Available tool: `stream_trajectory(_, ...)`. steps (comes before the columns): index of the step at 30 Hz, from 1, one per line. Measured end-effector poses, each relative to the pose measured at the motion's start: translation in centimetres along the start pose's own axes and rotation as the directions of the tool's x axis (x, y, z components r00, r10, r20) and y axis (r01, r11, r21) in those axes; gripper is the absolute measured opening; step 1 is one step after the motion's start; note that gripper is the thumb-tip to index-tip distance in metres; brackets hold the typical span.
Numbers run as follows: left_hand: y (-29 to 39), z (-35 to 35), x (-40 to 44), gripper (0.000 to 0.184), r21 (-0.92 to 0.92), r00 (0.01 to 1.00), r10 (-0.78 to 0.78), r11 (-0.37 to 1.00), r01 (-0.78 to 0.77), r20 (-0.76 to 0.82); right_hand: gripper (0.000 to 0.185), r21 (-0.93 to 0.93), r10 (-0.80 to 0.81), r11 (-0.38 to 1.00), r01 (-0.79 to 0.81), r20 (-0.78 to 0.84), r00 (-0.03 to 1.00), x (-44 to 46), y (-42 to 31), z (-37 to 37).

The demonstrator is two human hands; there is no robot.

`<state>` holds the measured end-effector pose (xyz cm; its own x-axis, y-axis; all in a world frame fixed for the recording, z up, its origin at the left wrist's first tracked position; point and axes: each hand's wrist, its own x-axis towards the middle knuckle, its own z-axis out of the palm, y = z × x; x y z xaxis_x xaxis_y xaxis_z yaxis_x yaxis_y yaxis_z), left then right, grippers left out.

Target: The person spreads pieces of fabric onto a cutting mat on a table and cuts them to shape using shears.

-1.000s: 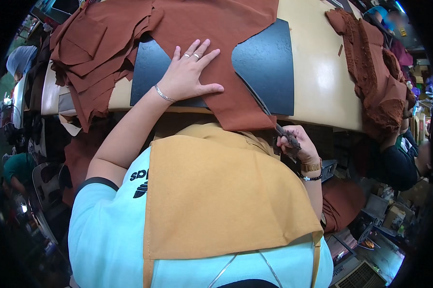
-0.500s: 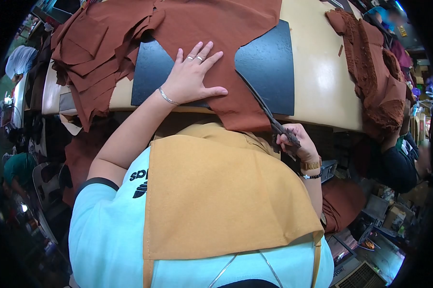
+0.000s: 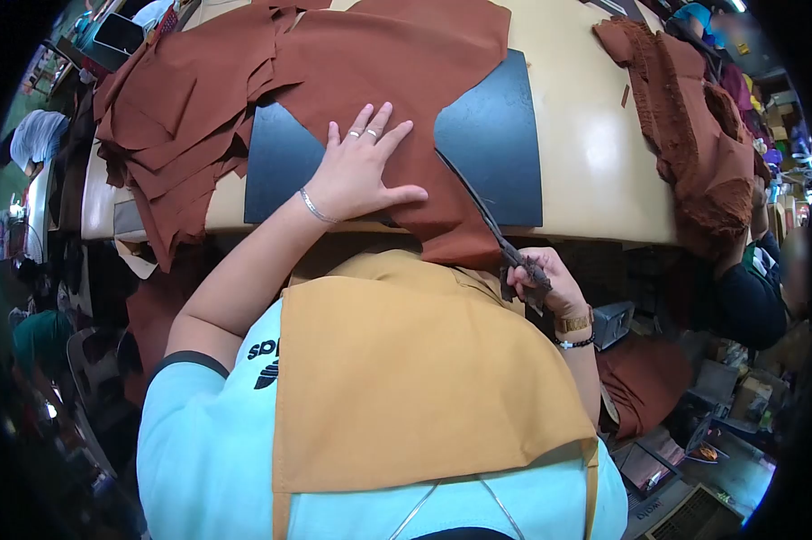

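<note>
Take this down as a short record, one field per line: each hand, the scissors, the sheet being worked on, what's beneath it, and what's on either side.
Left hand: spread flat on the brown sheet, fingers apart
Right hand: closed around the scissors' wrapped handles
Scissors: long blades along the sheet's right edge
Brown sheet: lies partly over the dark board
Dark board: on the pale table
Left side: layered brown pieces
Right side: bunched, rough-edged brown material

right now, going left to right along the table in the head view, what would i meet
pile of cut rust-brown cloth, left hand, dark scissors, bundle of rust-brown cloth with frayed edges
</note>
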<state>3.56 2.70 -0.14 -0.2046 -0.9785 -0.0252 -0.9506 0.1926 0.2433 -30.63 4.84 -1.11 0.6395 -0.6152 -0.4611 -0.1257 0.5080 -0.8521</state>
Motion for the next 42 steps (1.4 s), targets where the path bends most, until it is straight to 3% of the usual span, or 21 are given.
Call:
stream_trajectory(8,-5.0,0.0,4.7,0.091,0.077,0.981,0.184,0.981,-0.180,-0.056,0.024,-0.029,-0.015,0.999,0.016,0.008,1.000,0.7,-0.7,0.1)
stream_trajectory(10,-4.8,0.2,4.8,0.092,0.089,0.984,0.170,0.982,-0.165,-0.051,0.024,-0.015,-0.029,0.999,0.029,0.016,0.999,1.4,-0.8,0.3)
stream_trajectory(13,-4.6,0.5,4.6,0.094,0.098,0.985,0.159,0.983,-0.153,-0.061,0.040,0.032,-0.032,0.999,0.032,0.009,0.999,2.1,-0.4,0.4)
stream_trajectory(21,-4.0,0.9,3.6,0.094,0.107,0.990,0.104,0.990,-0.094,-0.093,0.028,0.004,-0.016,1.000,0.016,-0.051,0.999,0.6,0.0,0.3)
stream_trajectory(28,-3.2,1.0,3.2,0.095,0.117,0.993,0.079,0.991,-0.068,-0.090,0.028,0.009,-0.071,0.997,0.071,-0.035,0.997,1.8,-0.1,0.2)
stream_trajectory(42,-2.1,1.7,2.1,0.098,0.127,0.991,0.030,0.992,-0.013,-0.127,0.025,-0.017,-0.007,1.000,0.007,-0.012,1.000,0.2,-0.3,-0.6)
